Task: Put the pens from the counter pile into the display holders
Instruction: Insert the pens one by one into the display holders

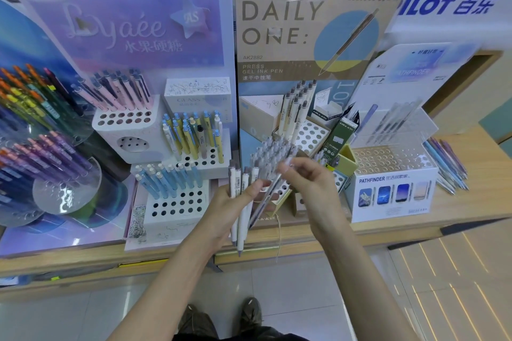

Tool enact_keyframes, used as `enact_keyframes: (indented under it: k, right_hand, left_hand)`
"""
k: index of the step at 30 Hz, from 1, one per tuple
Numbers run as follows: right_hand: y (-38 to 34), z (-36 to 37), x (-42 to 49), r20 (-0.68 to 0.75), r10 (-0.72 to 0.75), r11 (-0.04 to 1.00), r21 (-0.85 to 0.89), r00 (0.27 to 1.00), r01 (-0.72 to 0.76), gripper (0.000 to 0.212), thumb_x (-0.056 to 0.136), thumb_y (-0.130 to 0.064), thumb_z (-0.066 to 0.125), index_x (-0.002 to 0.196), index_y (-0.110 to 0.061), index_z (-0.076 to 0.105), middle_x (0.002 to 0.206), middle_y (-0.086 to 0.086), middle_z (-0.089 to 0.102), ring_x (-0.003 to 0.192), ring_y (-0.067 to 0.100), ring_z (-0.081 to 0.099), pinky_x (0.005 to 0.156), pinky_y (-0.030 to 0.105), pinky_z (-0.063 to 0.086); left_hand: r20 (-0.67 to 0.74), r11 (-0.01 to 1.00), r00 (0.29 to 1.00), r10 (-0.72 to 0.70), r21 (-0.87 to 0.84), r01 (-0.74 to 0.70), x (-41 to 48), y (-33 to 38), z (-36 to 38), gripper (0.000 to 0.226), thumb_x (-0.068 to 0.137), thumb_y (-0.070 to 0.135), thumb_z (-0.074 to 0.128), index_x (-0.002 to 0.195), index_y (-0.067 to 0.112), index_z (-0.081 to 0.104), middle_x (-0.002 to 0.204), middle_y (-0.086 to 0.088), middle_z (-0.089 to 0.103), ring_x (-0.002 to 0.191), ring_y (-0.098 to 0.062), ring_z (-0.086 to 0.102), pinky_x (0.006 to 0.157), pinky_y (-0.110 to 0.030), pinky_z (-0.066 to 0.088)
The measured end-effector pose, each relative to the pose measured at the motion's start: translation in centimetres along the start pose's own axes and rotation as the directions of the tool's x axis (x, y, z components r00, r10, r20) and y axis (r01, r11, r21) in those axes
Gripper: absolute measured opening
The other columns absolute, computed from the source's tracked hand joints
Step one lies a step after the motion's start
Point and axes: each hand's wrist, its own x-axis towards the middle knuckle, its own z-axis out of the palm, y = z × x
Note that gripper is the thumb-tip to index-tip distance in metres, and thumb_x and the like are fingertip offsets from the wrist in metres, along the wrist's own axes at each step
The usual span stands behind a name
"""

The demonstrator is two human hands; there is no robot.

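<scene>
Several cream pens (pixel 242 224) sit bunched in our left hand (pixel 230 207). Its fingers and thumb are curled round them, the grey clickers point up, and the tips hang out past the counter (pixel 484 174) edge. Our right hand (pixel 310 188) pinches one greyish pen (pixel 259 212) near its top. That pen slants down across the bundle and is blurred, so we cannot tell whether it is free of the others.

- **Risk one:** if the left grip loosens while one pen is being drawn out, its neighbours may slide out with it. Nothing lies below them but the floor (pixel 291 279).
- **Risk two:** the Daily One holder (pixel 313 133) is just beyond the hands. Its front tier is crowded with clear-capped pens (pixel 274 149) and taller ones stand behind. A slanted entry could miss an open hole, nudge the standing pens or tip them together.
- **Risk three:** matching barrels stand in the rear rows, but other displays sit near on the left, so a hurried drop could land in the wrong stand.

The counter pile (pixel 448 171) lies well apart to the right, beside the Pathfinder box (pixel 393 194). Reaching for it with a full left hand invites spills.
</scene>
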Motion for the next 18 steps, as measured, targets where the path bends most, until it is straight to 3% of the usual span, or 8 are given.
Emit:
enact_keyframes:
  k: [3, 5, 8, 11, 14, 18]
  right_hand:
    - [0.0, -1.8, 0.7, -0.177, -0.09, 0.996, -0.009, 0.98, 0.09, 0.006, 0.089, -0.012, 0.064, 0.089, -0.016, 0.068, 0.073, -0.007, 0.069, 0.067, 0.002, 0.06, 0.062, 0.013, 0.046]
    - [0.3, -2.7, 1.3, -0.234, -0.151, 0.984, -0.128, 0.96, 0.123, 0.011, 0.092, -0.012, 0.061, 0.102, -0.013, 0.065, 0.073, -0.002, 0.064, 0.066, 0.005, 0.055, 0.061, 0.017, 0.044]
    - [1.1, -3.1, 2.1, -0.174, -0.29, 0.896, -0.395, 0.941, 0.203, 0.014, 0.095, -0.013, 0.056, 0.107, -0.015, 0.062, 0.075, -0.007, 0.058, 0.06, -0.001, 0.049, 0.056, 0.011, 0.037]
    - [1.7, -3.1, 2.8, -0.091, -0.407, 0.777, -0.558, 0.909, 0.292, 0.018, 0.096, -0.009, 0.053, 0.109, -0.012, 0.065, 0.099, -0.001, 0.054, 0.078, 0.0, 0.056, 0.07, 0.011, 0.045]
    - [2.5, -3.4, 3.2, -0.018, -0.407, 0.743, -0.589, 0.913, 0.319, 0.023, 0.096, -0.004, 0.051, 0.112, -0.011, 0.065, 0.104, 0.001, 0.048, 0.084, -0.004, 0.052, 0.078, 0.011, 0.044]
    - [3.8, -3.6, 3.4, 0.043, -0.358, 0.74, -0.597, 0.933, 0.312, 0.025, 0.096, -0.002, 0.05, 0.114, -0.01, 0.065, 0.107, 0.003, 0.052, 0.094, 0.007, 0.054, 0.081, 0.012, 0.043]
  left_hand:
    - [-0.077, 0.999, 0.997, -0.011, 0.032, 0.014, 0.1, -0.3, -0.4, 0.033, 0.077, 0.045, 0.063, 0.099, 0.022, 0.073, 0.097, -0.004, 0.075, 0.09, -0.017, 0.072, 0.071, -0.024, 0.055]
    - [-0.104, 1.0, 0.995, -0.011, 0.017, 0.013, 0.1, -0.4, -0.6, 0.033, 0.079, 0.044, 0.061, 0.1, 0.019, 0.071, 0.094, -0.005, 0.076, 0.086, -0.019, 0.073, 0.063, -0.02, 0.053]
    - [-0.12, 1.0, 0.993, -0.012, 0.013, 0.014, 0.1, -0.6, -0.9, 0.034, 0.078, 0.046, 0.061, 0.099, 0.02, 0.071, 0.093, -0.007, 0.075, 0.087, -0.022, 0.073, 0.062, -0.021, 0.053]
    - [-0.132, 1.0, 0.991, -0.006, 0.008, 0.007, 0.2, -0.6, -1.1, 0.034, 0.076, 0.048, 0.062, 0.096, 0.022, 0.072, 0.092, -0.008, 0.075, 0.085, -0.024, 0.073, 0.062, -0.022, 0.054]
    - [-0.14, 1.0, 0.99, 0.006, -0.004, -0.006, 0.3, -0.4, -1.3, 0.037, 0.079, 0.046, 0.061, 0.099, 0.017, 0.07, 0.091, -0.008, 0.076, 0.083, -0.023, 0.073, 0.062, -0.023, 0.054]
    - [-0.153, 1.0, 0.988, 0.009, -0.012, -0.01, 0.3, -0.2, -1.5, 0.037, 0.08, 0.043, 0.06, 0.1, 0.014, 0.069, 0.089, -0.008, 0.076, 0.081, -0.022, 0.073, 0.061, -0.022, 0.055]
